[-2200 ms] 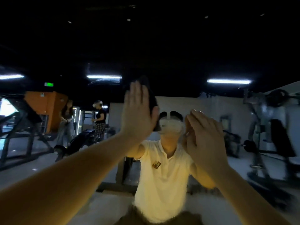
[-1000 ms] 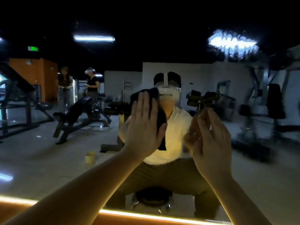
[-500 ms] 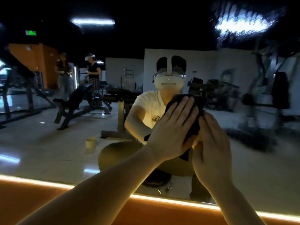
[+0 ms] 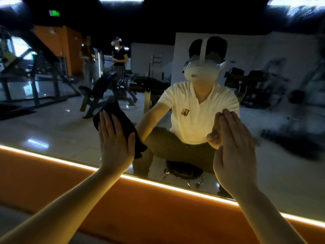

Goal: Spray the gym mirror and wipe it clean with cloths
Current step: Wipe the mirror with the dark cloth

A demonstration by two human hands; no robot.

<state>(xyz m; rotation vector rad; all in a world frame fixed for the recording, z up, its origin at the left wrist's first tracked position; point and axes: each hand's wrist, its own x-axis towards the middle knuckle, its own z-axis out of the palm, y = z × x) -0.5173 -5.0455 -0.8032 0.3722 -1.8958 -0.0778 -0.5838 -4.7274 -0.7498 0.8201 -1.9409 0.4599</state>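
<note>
Dim gym, big mirror (image 4: 52, 124) over a glowing orange ledge (image 4: 140, 208), benches reflected, no readable writing anywhere. Left hand (image 4: 115, 145) is flat, pressing a black cloth (image 4: 123, 120) on the glass; right hand (image 4: 233, 152) flat too, its cloth hidden.

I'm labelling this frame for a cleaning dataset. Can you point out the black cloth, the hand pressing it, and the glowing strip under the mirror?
Black wiping cloth (image 4: 121, 118): head view, on its bare middle beside the fingers.
Left hand (image 4: 115, 148): head view, on the back of the hand.
Glowing orange light strip (image 4: 158, 185): head view, on its lit middle stretch.
</note>
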